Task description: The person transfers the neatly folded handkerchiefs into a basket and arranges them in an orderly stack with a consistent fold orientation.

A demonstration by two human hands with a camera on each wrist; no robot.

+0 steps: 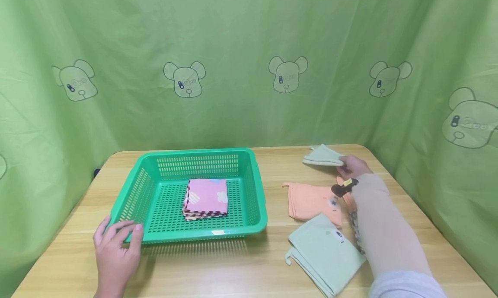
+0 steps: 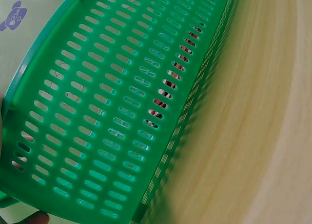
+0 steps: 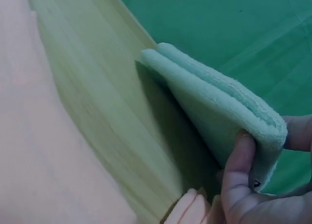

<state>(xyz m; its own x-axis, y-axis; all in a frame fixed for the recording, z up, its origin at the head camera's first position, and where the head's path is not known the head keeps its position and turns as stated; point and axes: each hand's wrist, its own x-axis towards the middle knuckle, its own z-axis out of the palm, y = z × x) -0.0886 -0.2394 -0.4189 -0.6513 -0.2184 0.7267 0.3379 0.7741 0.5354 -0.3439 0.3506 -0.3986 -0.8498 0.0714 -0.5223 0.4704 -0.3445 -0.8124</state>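
Observation:
My left hand (image 1: 116,248) holds the near left corner of a green plastic basket (image 1: 258,203), its fingers bent at the rim. In the left wrist view only a bit of finger (image 2: 38,218) shows beside the slotted basket wall (image 2: 97,97). A folded pink cloth (image 1: 206,196) with a checked edge lies inside the basket. At the far right of the table my right hand (image 1: 354,167) pinches a folded pale green towel (image 1: 322,155) by its edge. In the right wrist view, the thumb presses one face of this towel (image 3: 214,112), which is tilted above the wood.
A folded orange towel (image 1: 311,201) and another pale green towel (image 1: 327,250) with a face on it lie right of the basket. Part of a checked cloth (image 1: 355,229) shows beside my right forearm. Green curtains (image 1: 241,112) surround the wooden table (image 1: 186,276).

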